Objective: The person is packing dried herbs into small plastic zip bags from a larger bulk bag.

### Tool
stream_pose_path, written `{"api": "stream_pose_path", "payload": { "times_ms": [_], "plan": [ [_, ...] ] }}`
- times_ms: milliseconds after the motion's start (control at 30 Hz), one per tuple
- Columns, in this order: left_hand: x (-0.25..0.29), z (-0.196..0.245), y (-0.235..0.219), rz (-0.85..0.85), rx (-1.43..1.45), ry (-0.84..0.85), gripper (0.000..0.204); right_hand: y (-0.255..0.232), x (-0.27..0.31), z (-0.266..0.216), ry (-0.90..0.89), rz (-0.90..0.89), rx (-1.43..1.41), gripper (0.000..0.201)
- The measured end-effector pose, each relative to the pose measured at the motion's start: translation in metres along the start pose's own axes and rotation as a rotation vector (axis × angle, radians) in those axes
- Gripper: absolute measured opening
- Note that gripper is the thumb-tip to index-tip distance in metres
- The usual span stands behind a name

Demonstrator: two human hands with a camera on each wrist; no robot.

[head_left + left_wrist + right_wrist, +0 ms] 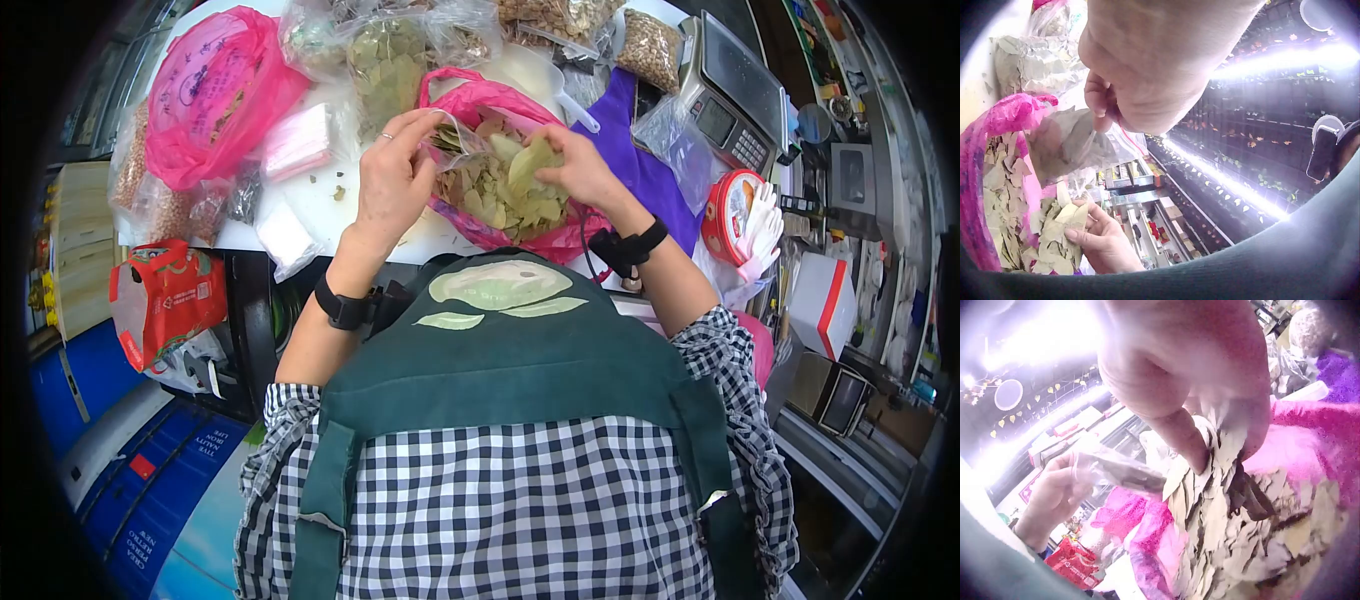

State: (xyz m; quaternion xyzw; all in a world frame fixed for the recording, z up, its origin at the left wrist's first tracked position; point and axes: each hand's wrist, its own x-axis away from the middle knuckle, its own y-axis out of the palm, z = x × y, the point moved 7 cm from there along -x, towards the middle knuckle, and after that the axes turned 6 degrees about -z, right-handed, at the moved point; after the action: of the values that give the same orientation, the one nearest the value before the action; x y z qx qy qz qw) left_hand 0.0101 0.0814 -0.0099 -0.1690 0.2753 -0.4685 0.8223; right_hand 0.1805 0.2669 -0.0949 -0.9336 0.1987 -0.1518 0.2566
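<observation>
My left hand [392, 178] pinches the top edge of a clear zip bag [462, 138], which has some dried leaves inside. In the left wrist view, that bag [1079, 140] hangs from the fingertips. Beside it, my right hand [588, 178] grips a bunch of dried bay leaves [532, 168] between thumb and fingers. These leaves [1213, 487] fan downward in the right wrist view, over a heap of loose leaves [490, 195]. The heap fills an open pink plastic bag [480, 95] at the table's near edge.
Behind stands a packed bag of leaves [388, 70]. A white scoop [545, 80] and a purple cloth [630, 130] lie to the right, near a digital scale [725, 120]. Another pink bag [190, 150] and a stack of plastic bags [298, 140] sit left.
</observation>
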Motion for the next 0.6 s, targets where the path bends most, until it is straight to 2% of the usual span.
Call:
{"api": "stream_pose_path", "payload": {
  "times_ms": [33,67,233,300,333,467,533,600],
  "plan": [
    [0.000,0.001,-0.001,0.007,-0.007,0.011,0.050,0.007,0.004,-0.006,-0.033,-0.072,-0.055,0.041],
    [0.000,0.003,-0.001,0.013,-0.014,0.022,0.050,0.015,0.009,-0.017,-0.095,-0.109,0.093,0.045],
    [-0.001,0.005,0.001,-0.005,-0.004,0.041,0.049,0.070,0.010,0.000,-0.012,-0.195,0.231,0.057],
    [0.000,0.004,0.000,-0.016,-0.014,0.035,0.049,0.085,0.013,-0.015,-0.174,-0.276,0.387,0.068],
    [0.002,0.003,0.000,-0.016,-0.011,0.033,0.049,0.090,0.012,-0.018,-0.215,-0.273,0.421,0.077],
    [0.002,0.001,0.001,-0.016,-0.010,0.036,0.047,0.106,0.005,-0.027,-0.194,-0.248,0.614,0.084],
    [0.003,0.004,0.001,-0.017,-0.024,0.034,0.047,0.107,0.006,-0.024,0.125,-0.359,0.696,0.090],
    [0.004,0.004,0.001,-0.019,-0.037,0.030,0.047,0.115,0.007,-0.020,0.127,-0.356,0.714,0.088]
  ]
}}
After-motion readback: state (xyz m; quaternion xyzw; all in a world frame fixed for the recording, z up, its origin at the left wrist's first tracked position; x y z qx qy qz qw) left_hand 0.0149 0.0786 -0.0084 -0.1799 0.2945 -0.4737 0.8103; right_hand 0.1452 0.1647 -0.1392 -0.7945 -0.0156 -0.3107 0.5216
